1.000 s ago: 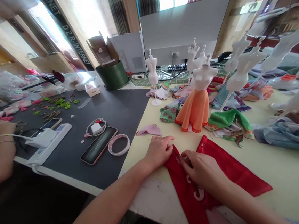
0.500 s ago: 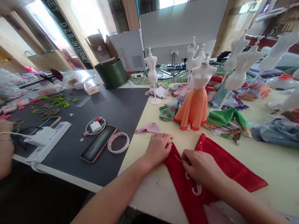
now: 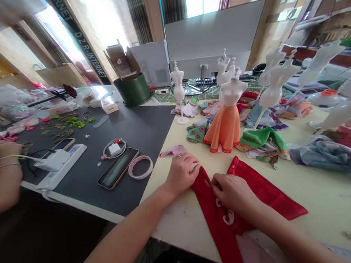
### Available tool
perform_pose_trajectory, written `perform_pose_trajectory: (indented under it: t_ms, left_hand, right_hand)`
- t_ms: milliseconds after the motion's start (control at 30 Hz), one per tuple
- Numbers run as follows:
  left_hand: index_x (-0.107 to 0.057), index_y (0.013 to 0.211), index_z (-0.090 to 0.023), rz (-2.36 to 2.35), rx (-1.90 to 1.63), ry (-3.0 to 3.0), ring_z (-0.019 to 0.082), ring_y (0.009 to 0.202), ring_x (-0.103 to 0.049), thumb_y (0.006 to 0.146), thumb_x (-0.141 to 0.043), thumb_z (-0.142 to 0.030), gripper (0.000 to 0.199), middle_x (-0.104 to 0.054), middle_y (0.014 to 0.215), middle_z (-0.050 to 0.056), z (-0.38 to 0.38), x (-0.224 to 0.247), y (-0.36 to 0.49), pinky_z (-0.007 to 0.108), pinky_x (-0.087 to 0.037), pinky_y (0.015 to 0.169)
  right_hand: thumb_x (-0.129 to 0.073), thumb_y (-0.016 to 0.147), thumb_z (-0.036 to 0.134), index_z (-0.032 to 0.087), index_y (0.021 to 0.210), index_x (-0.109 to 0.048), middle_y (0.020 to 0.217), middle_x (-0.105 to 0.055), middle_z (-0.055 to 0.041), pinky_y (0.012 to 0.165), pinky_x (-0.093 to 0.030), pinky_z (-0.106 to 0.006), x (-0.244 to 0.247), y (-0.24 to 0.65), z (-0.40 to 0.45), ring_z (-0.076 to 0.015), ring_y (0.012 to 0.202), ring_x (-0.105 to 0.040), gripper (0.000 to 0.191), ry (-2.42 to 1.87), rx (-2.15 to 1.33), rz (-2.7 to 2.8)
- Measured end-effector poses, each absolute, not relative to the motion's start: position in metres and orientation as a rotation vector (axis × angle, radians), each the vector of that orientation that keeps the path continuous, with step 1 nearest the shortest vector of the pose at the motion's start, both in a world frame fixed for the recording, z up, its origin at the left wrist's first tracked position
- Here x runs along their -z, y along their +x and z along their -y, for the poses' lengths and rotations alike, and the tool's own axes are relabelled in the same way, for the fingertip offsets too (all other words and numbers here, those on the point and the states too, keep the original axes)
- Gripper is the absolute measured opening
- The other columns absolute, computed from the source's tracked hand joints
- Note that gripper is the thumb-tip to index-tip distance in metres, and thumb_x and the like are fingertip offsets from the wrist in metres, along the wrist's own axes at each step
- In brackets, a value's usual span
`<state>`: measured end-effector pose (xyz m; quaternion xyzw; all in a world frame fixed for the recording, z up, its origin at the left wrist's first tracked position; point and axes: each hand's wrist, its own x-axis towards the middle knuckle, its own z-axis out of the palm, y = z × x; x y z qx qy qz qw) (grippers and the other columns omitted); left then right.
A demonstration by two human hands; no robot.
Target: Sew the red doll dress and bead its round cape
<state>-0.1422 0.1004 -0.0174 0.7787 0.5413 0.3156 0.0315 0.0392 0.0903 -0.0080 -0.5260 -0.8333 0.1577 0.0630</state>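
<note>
A piece of red fabric (image 3: 266, 187) with white curled motifs lies folded on the pale yellow table top (image 3: 323, 176), one strip of it hanging over the front edge. My left hand (image 3: 183, 172) pinches the far left corner of the strip, a ring on one finger. Just right of it, my right hand (image 3: 231, 190) has its fingers closed on the strip's edge near the motifs. Its fingertips are partly hidden. A small pink scrap (image 3: 173, 150) rests behind my left hand.
A mini dress form in an orange skirt (image 3: 223, 129) stands behind the fabric, with more white forms and cloth heaps to the right. On the dark mat lie a phone (image 3: 119, 168), a tape roll (image 3: 140, 167) and a power strip (image 3: 63, 168). Another person's hand (image 3: 8, 150) is at far left.
The whole view has shifted slightly. Both hands keep hold of the red fabric in nearly the same places; the left hand's fingers have shifted a little and its ring now shows.
</note>
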Motion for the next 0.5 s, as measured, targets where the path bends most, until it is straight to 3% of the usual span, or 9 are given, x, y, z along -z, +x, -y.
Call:
perform_pose_trajectory:
  t_ms: [133, 300, 500]
  left_hand:
    - [-0.063, 0.083, -0.017, -1.363, -0.875, 2.663, 0.017, 0.084, -0.057, 0.087, -0.046, -0.019, 0.017, -0.066, 0.089, 0.004, -0.068, 0.016, -0.145, 0.037, -0.038, 0.086]
    - [-0.061, 0.104, -0.015, -1.304, -0.806, 2.764, 0.022, 0.099, -0.053, 0.087, -0.049, -0.024, 0.024, -0.064, 0.107, 0.009, -0.045, 0.023, -0.142, 0.039, -0.036, 0.091]
    - [-0.063, 0.096, -0.016, -1.326, -0.703, 2.805, 0.021, 0.096, -0.054, 0.087, -0.048, -0.03, 0.022, -0.064, 0.1, 0.007, -0.049, 0.026, -0.139, 0.04, -0.035, 0.093]
  right_hand:
    - [-0.048, 0.081, 0.017, 0.018, 0.066, -0.051, 0.064, -0.061, -0.0008, 0.049, -0.018, -0.024, 0.008, 0.039, -0.09, -0.0123, 0.057, -0.051, 0.015, -1.585, -0.465, 2.525]
    - [-0.048, 0.081, 0.018, 0.018, 0.067, -0.052, 0.067, -0.062, -0.0012, 0.049, -0.018, -0.025, 0.009, 0.039, -0.089, -0.0128, 0.059, -0.052, 0.014, -1.567, -0.454, 2.522]
    - [-0.047, 0.081, 0.019, 0.018, 0.068, -0.053, 0.068, -0.062, -0.0013, 0.05, -0.019, -0.025, 0.009, 0.041, -0.089, -0.0128, 0.06, -0.052, 0.014, -1.555, -0.444, 2.52]
